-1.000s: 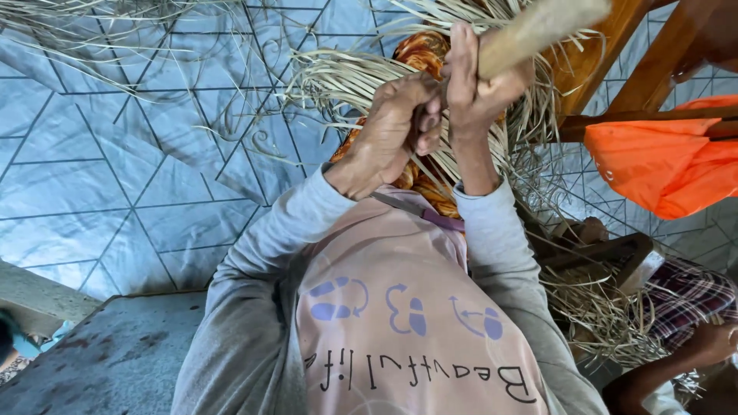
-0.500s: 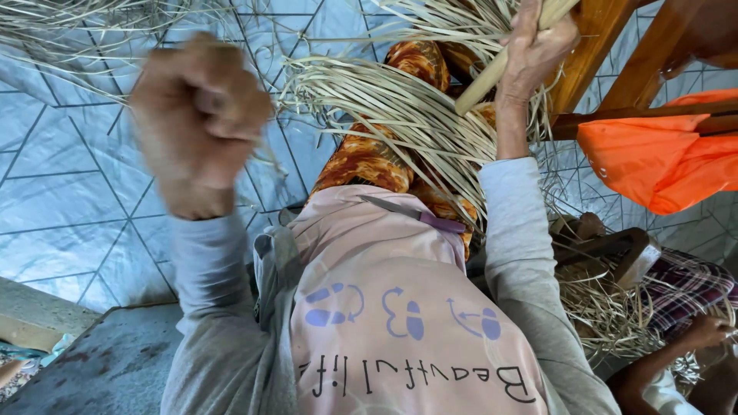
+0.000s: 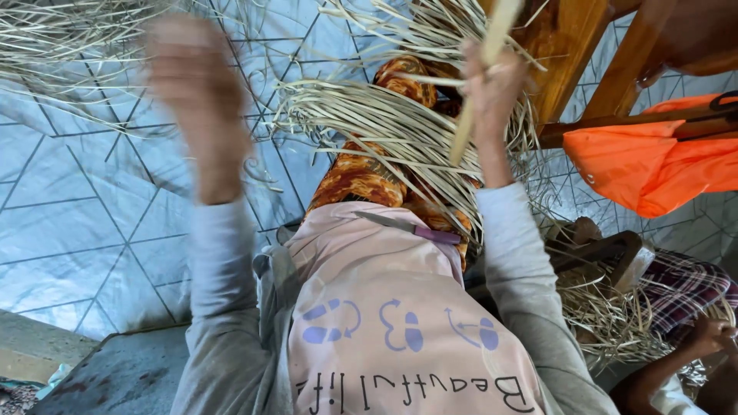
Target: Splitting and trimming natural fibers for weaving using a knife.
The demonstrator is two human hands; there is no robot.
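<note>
My right hand (image 3: 492,84) is raised and shut on a pale flat strip (image 3: 478,84) that runs from the top edge down to the bundle. A thick bundle of dry straw-coloured strips (image 3: 384,127) lies across my lap, over orange patterned cloth (image 3: 354,177). My left hand (image 3: 192,100) is lifted at the left, apart from the bundle and badly blurred, so its fingers are unclear and nothing shows in it. A thin blade with a purple handle (image 3: 407,225) rests on my pink shirt.
Wooden furniture legs (image 3: 584,69) stand at the upper right with an orange bag (image 3: 653,161) beside them. More loose strips lie at the top left (image 3: 69,38) and lower right (image 3: 607,315). Another person's hand (image 3: 707,334) and checked cloth (image 3: 684,288) are at the lower right. The floor is pale tile (image 3: 92,230).
My left hand has left the strip, where both hands were together, and swung out left and upward. My right hand stays up holding the strip.
</note>
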